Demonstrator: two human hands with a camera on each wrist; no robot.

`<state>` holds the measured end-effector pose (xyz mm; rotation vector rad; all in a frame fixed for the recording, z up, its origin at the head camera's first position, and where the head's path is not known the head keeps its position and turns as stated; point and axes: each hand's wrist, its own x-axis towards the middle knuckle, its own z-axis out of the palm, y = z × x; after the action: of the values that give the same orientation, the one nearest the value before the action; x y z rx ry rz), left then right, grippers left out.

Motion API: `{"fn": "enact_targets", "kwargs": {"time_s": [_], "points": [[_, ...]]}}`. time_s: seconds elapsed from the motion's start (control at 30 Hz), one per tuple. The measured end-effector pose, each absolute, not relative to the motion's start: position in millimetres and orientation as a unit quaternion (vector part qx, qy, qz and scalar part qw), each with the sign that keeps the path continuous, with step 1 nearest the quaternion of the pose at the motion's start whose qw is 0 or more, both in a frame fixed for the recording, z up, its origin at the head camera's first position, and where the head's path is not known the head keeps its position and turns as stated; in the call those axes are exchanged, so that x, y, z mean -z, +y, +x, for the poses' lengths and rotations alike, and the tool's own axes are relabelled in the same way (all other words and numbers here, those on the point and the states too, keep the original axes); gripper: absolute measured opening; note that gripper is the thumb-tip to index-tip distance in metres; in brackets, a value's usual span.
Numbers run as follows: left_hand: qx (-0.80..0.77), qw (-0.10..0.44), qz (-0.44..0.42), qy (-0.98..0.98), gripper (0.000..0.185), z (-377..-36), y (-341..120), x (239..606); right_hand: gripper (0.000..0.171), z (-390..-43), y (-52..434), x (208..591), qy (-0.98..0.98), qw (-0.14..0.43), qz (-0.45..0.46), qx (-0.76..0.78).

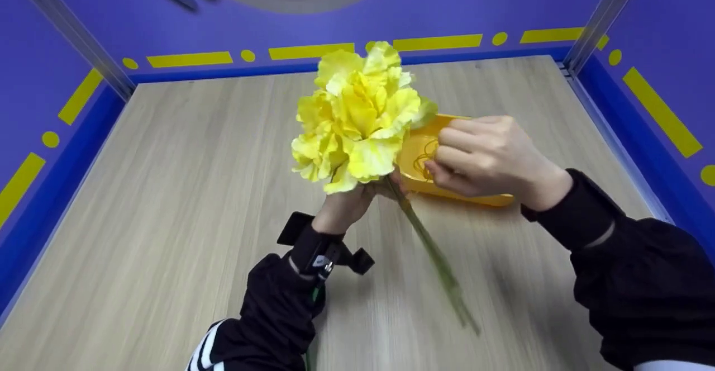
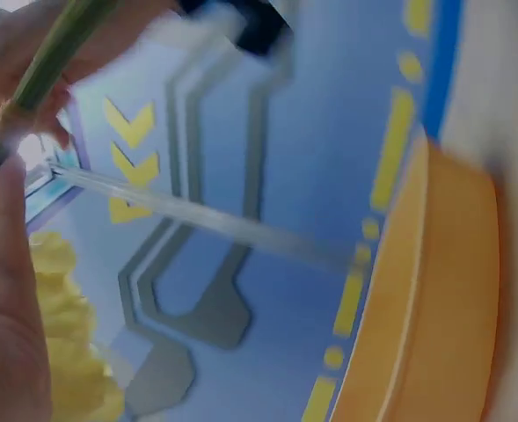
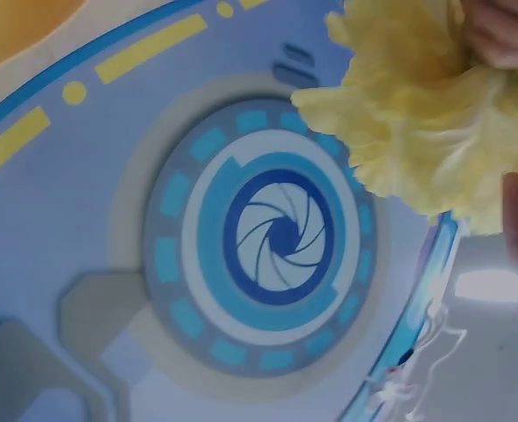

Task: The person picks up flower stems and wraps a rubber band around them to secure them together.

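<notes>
My left hand (image 1: 349,206) grips the green stems (image 1: 433,245) of a bunch of yellow artificial flowers (image 1: 360,117), just below the blooms. The blooms tilt up and away, while the stems slant down to the right. A tan rubber band (image 2: 14,116) lies around the stems by the left thumb in the left wrist view. Beside the stems, my right hand (image 1: 483,156) has its fingers curled and appears to pinch that band; its fingertips are partly hidden. The blooms (image 3: 417,123) fill the upper right of the right wrist view.
Behind the right hand stands a shallow orange tray (image 1: 494,199) with loose yellow rubber bands (image 1: 424,161) in it. The wood-grain table (image 1: 184,192) has blue-purple panels (image 1: 195,30) along its back and sides.
</notes>
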<state>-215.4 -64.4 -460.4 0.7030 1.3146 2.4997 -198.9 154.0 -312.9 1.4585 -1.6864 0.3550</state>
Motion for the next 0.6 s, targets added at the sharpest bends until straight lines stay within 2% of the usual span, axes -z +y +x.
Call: {"fn": "enact_targets", "kwargs": {"time_s": [0.1,0.2,0.33,0.43,0.6], "points": [[-0.882,0.194,0.212,0.372,0.028,-181.6,-62.8,400.7,0.044,-209.0,156.7,319.7,-0.670,0.424,0.576,-0.199],[-0.929,0.216,0.125,0.272,0.034,-173.4,-59.1,386.2,0.045,-216.0,158.3,334.9,-0.683,0.412,0.547,-0.255],[-0.971,0.142,0.060,0.183,0.031,-171.4,-52.2,381.3,0.045,-218.1,155.4,364.5,-0.693,0.392,0.496,-0.345],[-0.985,0.058,0.028,0.158,0.014,-173.3,-45.5,377.3,0.042,-213.3,150.9,387.7,-0.698,0.385,0.477,-0.370],[-0.979,-0.040,-0.033,0.199,0.040,-176.7,-36.0,372.4,0.036,-198.1,142.1,412.0,-0.727,0.401,0.464,-0.310]]}}
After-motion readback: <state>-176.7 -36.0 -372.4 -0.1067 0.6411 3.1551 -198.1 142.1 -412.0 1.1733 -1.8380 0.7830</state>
